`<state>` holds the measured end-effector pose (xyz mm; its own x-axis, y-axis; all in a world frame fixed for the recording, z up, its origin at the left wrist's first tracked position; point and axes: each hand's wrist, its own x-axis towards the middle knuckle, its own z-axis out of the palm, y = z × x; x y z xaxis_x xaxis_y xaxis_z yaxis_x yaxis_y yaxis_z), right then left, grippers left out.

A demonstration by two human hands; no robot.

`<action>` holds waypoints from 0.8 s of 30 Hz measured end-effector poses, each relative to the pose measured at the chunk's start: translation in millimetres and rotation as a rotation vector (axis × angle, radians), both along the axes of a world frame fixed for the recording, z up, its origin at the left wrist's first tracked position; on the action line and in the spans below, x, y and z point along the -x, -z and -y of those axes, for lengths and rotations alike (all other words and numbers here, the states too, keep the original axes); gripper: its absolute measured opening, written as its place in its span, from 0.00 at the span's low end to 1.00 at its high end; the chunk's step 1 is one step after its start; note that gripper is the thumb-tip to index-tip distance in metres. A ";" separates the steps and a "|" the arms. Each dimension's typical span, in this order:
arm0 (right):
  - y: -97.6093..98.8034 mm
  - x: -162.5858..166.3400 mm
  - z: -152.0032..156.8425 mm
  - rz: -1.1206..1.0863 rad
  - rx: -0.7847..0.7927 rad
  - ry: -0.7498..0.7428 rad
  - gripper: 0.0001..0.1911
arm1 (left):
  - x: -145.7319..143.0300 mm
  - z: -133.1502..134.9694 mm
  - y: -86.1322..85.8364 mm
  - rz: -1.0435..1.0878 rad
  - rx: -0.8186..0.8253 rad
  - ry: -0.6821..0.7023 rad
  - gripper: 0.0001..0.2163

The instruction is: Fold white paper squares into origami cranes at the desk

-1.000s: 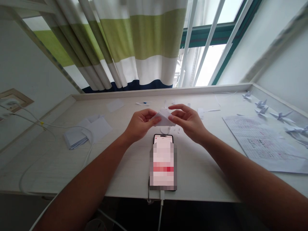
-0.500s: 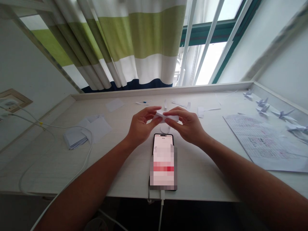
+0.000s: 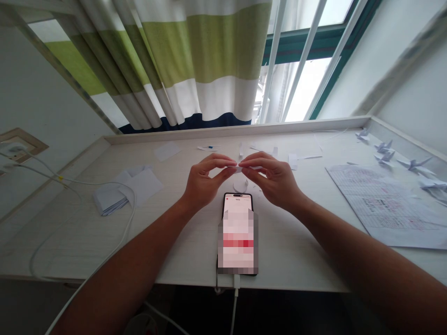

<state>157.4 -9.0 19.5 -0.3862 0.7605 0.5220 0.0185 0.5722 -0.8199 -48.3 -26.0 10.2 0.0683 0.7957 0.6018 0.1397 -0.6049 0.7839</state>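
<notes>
pale desk [image 3: 289, 251]; hands [image 3: 204, 184] [image 3: 279, 184] pinching white paper [image 3: 239, 170], mostly hidden; phone screen [image 3: 238, 232] pixelated.

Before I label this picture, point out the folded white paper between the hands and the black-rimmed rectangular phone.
Folded white paper [image 3: 239, 170]: head view, its exposed middle.
Black-rimmed rectangular phone [image 3: 238, 233]: head view, middle of its pixelated front.

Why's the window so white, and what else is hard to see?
All in the head view: daylight seems to glare through the window, washing parts nearly white; square blocks cover most of the phone; it's almost black under the desk; fingers partly hide the held paper.
</notes>
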 end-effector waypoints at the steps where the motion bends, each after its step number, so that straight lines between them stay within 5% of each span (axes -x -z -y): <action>1: -0.2 0.1 0.1 -0.008 -0.001 0.006 0.06 | -0.2 0.4 -0.3 0.003 0.011 0.010 0.05; 24: 3.9 0.0 0.7 0.077 -0.001 0.088 0.07 | -1.2 3.0 2.3 -0.029 0.206 -0.110 0.09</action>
